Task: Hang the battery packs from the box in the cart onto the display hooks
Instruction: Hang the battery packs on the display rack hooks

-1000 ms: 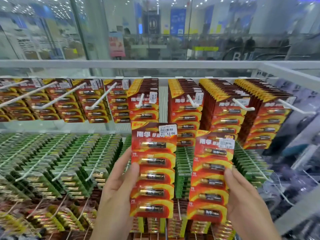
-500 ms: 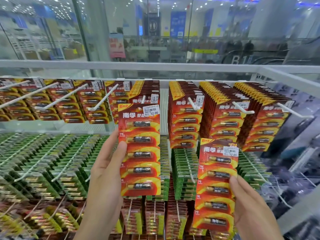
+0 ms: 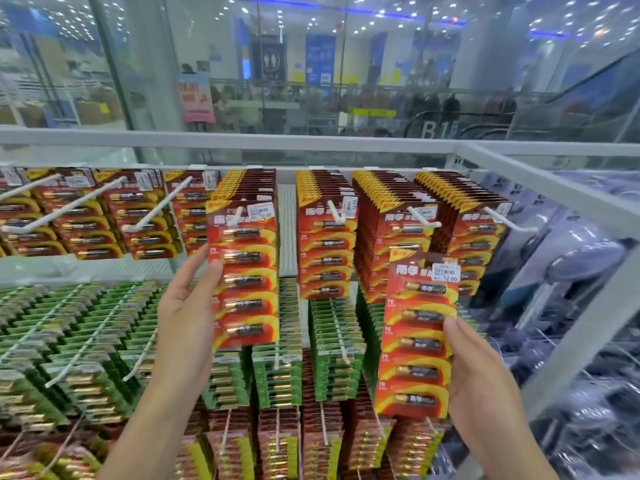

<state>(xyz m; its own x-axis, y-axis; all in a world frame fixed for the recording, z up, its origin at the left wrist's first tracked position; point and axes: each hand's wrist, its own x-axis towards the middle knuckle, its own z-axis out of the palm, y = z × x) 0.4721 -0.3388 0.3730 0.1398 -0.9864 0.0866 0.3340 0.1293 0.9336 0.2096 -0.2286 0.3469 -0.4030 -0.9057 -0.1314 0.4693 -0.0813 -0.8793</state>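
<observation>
Raising left hand (image 3: 187, 306) gripping red pack (image 3: 244, 275), right hand (image 3: 481, 379) holding another pack (image 3: 417, 337)

head-worn view, close before hooks (image 3: 332, 211)

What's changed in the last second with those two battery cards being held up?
The left hand has lifted its red battery pack up and to the left, so its top now sits at a top-row hook; whether it is threaded on is unclear. The right hand still holds the second pack lower down on the right, much as before. Nothing was let go.
</observation>
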